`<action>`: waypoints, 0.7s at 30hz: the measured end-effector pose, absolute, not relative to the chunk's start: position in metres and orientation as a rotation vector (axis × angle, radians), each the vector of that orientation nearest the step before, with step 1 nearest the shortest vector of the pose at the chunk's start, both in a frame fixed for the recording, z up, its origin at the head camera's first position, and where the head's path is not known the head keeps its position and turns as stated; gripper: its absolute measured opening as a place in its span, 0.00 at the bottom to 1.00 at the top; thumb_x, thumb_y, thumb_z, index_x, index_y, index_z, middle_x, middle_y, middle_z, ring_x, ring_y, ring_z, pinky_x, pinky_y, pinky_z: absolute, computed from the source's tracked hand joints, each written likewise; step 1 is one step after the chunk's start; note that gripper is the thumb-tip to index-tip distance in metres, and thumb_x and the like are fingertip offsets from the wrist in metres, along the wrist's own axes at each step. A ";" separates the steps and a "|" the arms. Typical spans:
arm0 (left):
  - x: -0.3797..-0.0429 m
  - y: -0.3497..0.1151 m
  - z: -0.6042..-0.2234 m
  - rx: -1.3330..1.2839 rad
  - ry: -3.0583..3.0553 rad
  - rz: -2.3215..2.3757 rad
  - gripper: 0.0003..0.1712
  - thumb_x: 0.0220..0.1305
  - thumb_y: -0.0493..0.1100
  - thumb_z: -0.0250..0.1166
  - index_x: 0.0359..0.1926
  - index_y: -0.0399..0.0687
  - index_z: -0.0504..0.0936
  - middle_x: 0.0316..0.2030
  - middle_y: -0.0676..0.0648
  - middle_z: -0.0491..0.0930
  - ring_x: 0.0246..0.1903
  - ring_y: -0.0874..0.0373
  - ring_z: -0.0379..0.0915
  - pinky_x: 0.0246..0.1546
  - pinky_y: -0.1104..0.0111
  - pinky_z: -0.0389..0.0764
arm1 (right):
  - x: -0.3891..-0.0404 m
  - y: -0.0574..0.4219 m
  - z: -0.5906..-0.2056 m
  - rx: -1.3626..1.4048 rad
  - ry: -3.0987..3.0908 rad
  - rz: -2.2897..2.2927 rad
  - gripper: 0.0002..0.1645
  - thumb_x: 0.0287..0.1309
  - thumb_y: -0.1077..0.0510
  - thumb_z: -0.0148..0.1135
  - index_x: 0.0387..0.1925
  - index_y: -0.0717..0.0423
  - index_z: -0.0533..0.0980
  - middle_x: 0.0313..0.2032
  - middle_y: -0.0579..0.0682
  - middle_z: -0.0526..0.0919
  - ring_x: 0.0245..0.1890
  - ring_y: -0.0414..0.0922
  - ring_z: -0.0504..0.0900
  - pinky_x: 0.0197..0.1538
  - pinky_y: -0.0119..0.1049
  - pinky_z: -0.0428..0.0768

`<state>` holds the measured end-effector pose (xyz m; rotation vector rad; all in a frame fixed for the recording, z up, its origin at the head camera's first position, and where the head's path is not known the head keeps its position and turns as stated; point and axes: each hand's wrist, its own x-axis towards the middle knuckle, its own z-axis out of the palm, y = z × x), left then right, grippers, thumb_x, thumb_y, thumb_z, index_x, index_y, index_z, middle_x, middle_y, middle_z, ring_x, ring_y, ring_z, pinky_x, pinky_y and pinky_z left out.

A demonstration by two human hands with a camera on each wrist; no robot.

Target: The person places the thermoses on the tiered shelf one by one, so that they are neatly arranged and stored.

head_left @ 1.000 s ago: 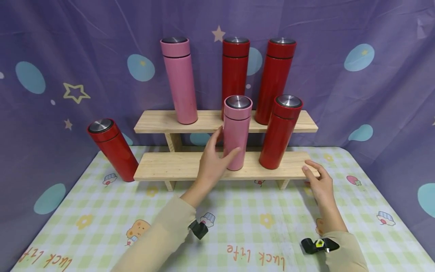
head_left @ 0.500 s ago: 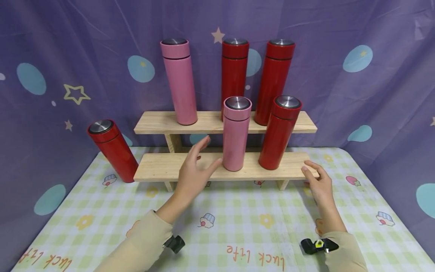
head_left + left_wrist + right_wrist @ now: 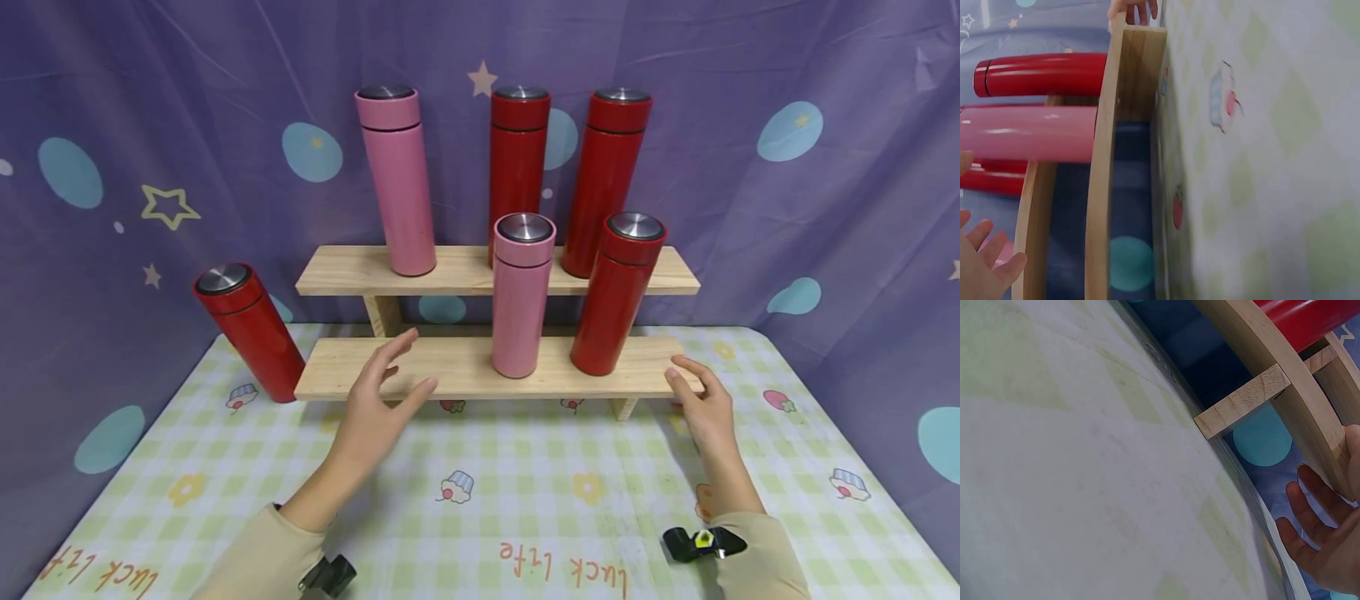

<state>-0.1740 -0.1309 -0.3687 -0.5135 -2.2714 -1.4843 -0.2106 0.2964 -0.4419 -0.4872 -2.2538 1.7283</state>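
Note:
My left hand (image 3: 372,417) hovers before the lower board's left part, fingers and thumb spread, holding nothing. In the left wrist view its fingers (image 3: 992,256) show at the lower left. My right hand (image 3: 707,408) grips the right end of the two-tier wooden shelf (image 3: 450,379), thumb and fingers around the board's corner. On the lower tier a pink thermos bottle (image 3: 519,308) stands upright, left of a red thermos bottle (image 3: 615,304). The upper tier bears another pink thermos (image 3: 399,192) and two red ones, one (image 3: 517,167) in the middle, one (image 3: 606,187) at right.
A further red thermos (image 3: 255,337) stands on the checked tablecloth (image 3: 517,492), close beside the shelf's left end. Behind the shelf hangs a purple curtain (image 3: 225,100) with stars and blue ovals. A support leg (image 3: 1244,403) shows under the lower board.
My left hand has let go of the lower pink thermos and drawn back to the left and toward me. The bottle stays standing on the board. My right hand has kept its place.

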 end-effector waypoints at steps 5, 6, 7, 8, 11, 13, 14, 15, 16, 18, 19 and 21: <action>-0.165 -0.151 -0.372 -0.440 -2.327 -1.437 0.36 0.65 0.40 0.69 0.71 0.55 0.66 0.68 0.53 0.67 0.67 0.57 0.61 0.63 0.55 0.64 | -0.210 0.296 -0.441 -0.488 -2.252 1.737 0.33 0.63 0.38 0.62 0.65 0.47 0.73 0.64 0.51 0.68 0.39 0.36 0.72 0.41 0.26 0.79; -0.163 -0.156 -0.372 -0.421 -2.338 -1.427 0.36 0.65 0.41 0.69 0.72 0.56 0.66 0.68 0.54 0.67 0.67 0.58 0.60 0.63 0.56 0.64 | -0.210 0.296 -0.441 -0.489 -2.251 1.740 0.33 0.63 0.38 0.62 0.65 0.47 0.73 0.64 0.51 0.68 0.39 0.35 0.73 0.41 0.26 0.79; -0.161 -0.160 -0.372 -0.402 -2.350 -1.413 0.36 0.65 0.41 0.68 0.72 0.57 0.66 0.68 0.54 0.67 0.67 0.58 0.60 0.63 0.57 0.64 | -0.210 0.296 -0.441 -0.490 -2.248 1.742 0.33 0.63 0.38 0.62 0.65 0.47 0.73 0.64 0.52 0.68 0.39 0.35 0.73 0.41 0.26 0.79; -0.159 -0.164 -0.372 -0.385 -2.360 -1.403 0.36 0.65 0.41 0.68 0.72 0.57 0.66 0.68 0.54 0.67 0.67 0.58 0.60 0.62 0.59 0.64 | -0.211 0.296 -0.441 -0.492 -2.246 1.744 0.33 0.64 0.38 0.62 0.65 0.47 0.73 0.64 0.51 0.68 0.39 0.35 0.73 0.41 0.26 0.79; -0.155 -0.176 -0.372 -0.340 -2.372 -1.371 0.36 0.66 0.41 0.68 0.72 0.55 0.65 0.68 0.53 0.67 0.67 0.57 0.61 0.62 0.66 0.65 | -0.210 0.296 -0.441 -0.496 -2.242 1.746 0.33 0.64 0.38 0.62 0.65 0.47 0.73 0.65 0.51 0.68 0.39 0.35 0.73 0.41 0.26 0.79; -0.152 -0.184 -0.373 -0.318 -2.373 -1.353 0.37 0.66 0.41 0.68 0.72 0.55 0.65 0.68 0.51 0.67 0.67 0.55 0.61 0.60 0.72 0.64 | -0.210 0.295 -0.441 -0.498 -2.243 1.745 0.33 0.64 0.38 0.62 0.65 0.47 0.73 0.65 0.51 0.68 0.39 0.35 0.73 0.41 0.26 0.79; -0.150 -0.187 -0.373 -0.305 -2.372 -1.346 0.37 0.65 0.41 0.68 0.72 0.55 0.65 0.68 0.50 0.67 0.67 0.55 0.61 0.60 0.74 0.64 | -0.210 0.295 -0.441 -0.500 -2.242 1.745 0.33 0.63 0.38 0.62 0.65 0.47 0.73 0.64 0.51 0.68 0.39 0.35 0.73 0.41 0.26 0.79; -0.149 -0.190 -0.374 -0.294 -2.369 -1.340 0.37 0.65 0.40 0.68 0.72 0.56 0.65 0.68 0.50 0.67 0.67 0.54 0.62 0.59 0.77 0.64 | -0.210 0.295 -0.441 -0.501 -2.242 1.743 0.33 0.64 0.38 0.62 0.65 0.47 0.73 0.64 0.51 0.68 0.39 0.35 0.73 0.41 0.26 0.79; -0.147 -0.194 -0.374 -0.284 -2.367 -1.338 0.37 0.65 0.40 0.68 0.72 0.56 0.65 0.68 0.50 0.67 0.67 0.54 0.62 0.58 0.79 0.63 | -0.210 0.295 -0.441 -0.504 -2.240 1.744 0.33 0.63 0.39 0.62 0.65 0.47 0.73 0.64 0.51 0.69 0.39 0.35 0.73 0.41 0.26 0.79; -0.144 -0.200 -0.376 -0.250 -2.367 -1.328 0.37 0.65 0.40 0.68 0.72 0.57 0.65 0.68 0.49 0.68 0.66 0.58 0.62 0.57 0.81 0.63 | -0.210 0.294 -0.440 -0.507 -2.238 1.744 0.33 0.63 0.39 0.62 0.65 0.47 0.73 0.63 0.51 0.69 0.40 0.35 0.73 0.41 0.26 0.79; -0.144 -0.203 -0.377 -0.235 -2.362 -1.324 0.37 0.65 0.40 0.68 0.72 0.57 0.66 0.68 0.49 0.68 0.66 0.60 0.62 0.57 0.81 0.63 | -0.210 0.294 -0.440 -0.508 -2.237 1.744 0.33 0.64 0.39 0.62 0.65 0.47 0.73 0.63 0.51 0.69 0.40 0.35 0.73 0.41 0.26 0.79; -0.142 -0.208 -0.379 -0.205 -2.357 -1.317 0.36 0.65 0.40 0.68 0.72 0.57 0.66 0.67 0.49 0.68 0.65 0.65 0.62 0.57 0.81 0.63 | -0.210 0.294 -0.440 -0.509 -2.236 1.744 0.33 0.64 0.39 0.62 0.65 0.47 0.73 0.63 0.52 0.69 0.40 0.35 0.73 0.41 0.26 0.79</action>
